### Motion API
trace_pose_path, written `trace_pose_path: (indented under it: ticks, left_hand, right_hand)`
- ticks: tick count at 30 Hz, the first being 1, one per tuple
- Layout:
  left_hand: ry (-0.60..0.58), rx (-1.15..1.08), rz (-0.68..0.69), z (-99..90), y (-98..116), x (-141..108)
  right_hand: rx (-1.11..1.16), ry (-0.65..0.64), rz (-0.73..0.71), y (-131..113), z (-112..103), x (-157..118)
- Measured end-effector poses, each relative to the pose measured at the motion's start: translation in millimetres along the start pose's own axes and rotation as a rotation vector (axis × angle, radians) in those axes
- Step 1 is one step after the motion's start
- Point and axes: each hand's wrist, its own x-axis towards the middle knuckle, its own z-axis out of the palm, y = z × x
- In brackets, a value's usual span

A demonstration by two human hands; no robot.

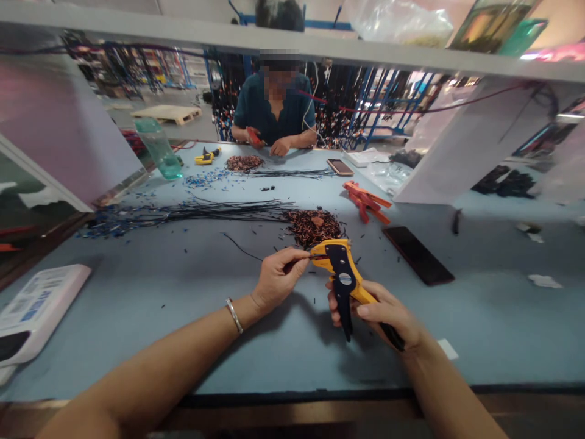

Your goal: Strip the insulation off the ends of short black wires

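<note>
In my right hand [384, 311] is a yellow and black wire stripper [343, 274], its handles inside my fingers and its jaws turned to the left. My left hand [282, 275] pinches a thin black wire [242, 249], one end of which reaches the stripper's jaws. The wire's other end trails off to the left over the table. Just beyond the jaws lies a pile of short black and copper-coloured scraps [315, 228]. A bundle of long black wires [219, 210] stretches left from that pile, with blue ends at its far left.
A dark phone [418, 255] and red-orange pliers [365, 201] lie to the right. At the left edge sits a white device [43, 311]. Across the table [137, 341], a co-worker [274, 110] holds a red tool. A green bottle [159, 149] stands back left; a shelf [183, 39] crosses above.
</note>
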Motion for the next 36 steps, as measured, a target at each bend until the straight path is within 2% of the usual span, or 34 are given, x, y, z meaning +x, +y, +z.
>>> trace_pose_path:
  ticks: [8,17,25,32,36]
  left_hand:
    - [0.011,-0.028,-0.011,0.6,0.0,-0.1]
    - [0.015,-0.054,-0.021,1.5,-3.3,0.0]
    - [-0.002,-0.096,-0.077,1.5,-3.9,0.3]
    - [-0.067,-0.025,-0.116,-0.1,-7.9,1.7]
    - [-0.094,0.011,-0.115,-0.1,-8.2,2.1]
  right_hand:
    - [-0.027,0.005,-0.022,2.3,1.8,0.8]
    - [-0.012,0.072,-0.027,4.3,8.6,1.7]
    - [-0.161,0.128,-0.042,7.3,15.8,1.8]
    - [-0.197,0.244,-0.005,11.8,19.5,4.2]
    - [-0.205,0.263,0.027,13.3,17.3,6.8]
